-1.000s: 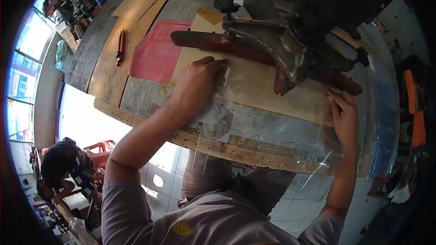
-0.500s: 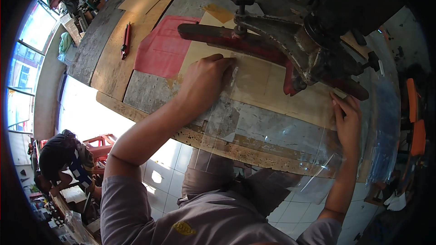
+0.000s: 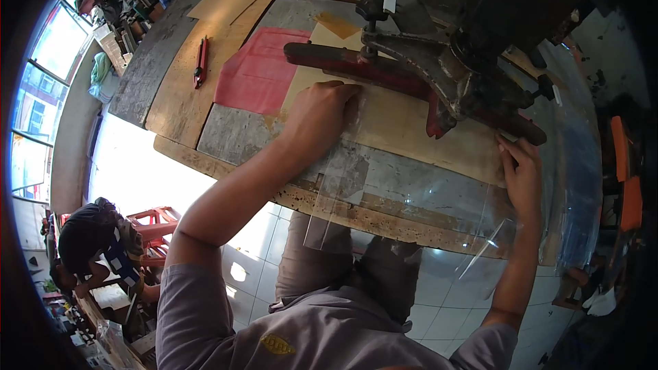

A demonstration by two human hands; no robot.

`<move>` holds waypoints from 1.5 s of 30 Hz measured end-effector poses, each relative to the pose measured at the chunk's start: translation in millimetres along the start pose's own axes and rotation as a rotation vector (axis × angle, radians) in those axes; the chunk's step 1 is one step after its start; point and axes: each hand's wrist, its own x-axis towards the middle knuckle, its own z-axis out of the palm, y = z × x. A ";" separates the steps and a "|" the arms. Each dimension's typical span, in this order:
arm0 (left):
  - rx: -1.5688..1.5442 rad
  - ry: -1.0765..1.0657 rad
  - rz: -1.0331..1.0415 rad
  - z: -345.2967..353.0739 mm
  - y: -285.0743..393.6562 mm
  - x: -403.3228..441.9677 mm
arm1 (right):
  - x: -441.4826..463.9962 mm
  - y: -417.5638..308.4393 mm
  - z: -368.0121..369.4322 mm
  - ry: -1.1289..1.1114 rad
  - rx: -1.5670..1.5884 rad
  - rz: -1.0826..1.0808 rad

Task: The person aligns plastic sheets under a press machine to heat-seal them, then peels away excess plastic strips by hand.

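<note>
A clear plastic sheet (image 3: 404, 212) stretches between my hands and hangs over the front edge of the worktable. My left hand (image 3: 321, 111) pinches its far left corner, the fingers closed. At the far right corner, my right hand (image 3: 519, 161) grips the sheet between thumb and fingers. Both hands lie just in front of the long red bar (image 3: 343, 62) of a metal press (image 3: 439, 62). Beneath the sheet's far edge is a tan board (image 3: 411, 120) on the grey table plate (image 3: 240, 133). The sheet is see-through, so its exact far edge is hard to make out.
A red sheet (image 3: 257, 72) lies left of the bar. Further left is a red utility knife (image 3: 201, 62) on the wooden tabletop. More clear plastic (image 3: 579, 199) hangs at the right, near orange parts (image 3: 624, 144). Another person (image 3: 92, 240) bends down at the lower left.
The whole view has shifted slightly, and my legs show more plainly below the table. Both hands keep their hold on the plastic sheet in nearly the same place by the bar.
</note>
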 end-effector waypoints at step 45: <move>0.287 0.839 0.099 79.9 -116.5 -205.9 | -168.2 45.2 -4.4 0.725 0.290 0.402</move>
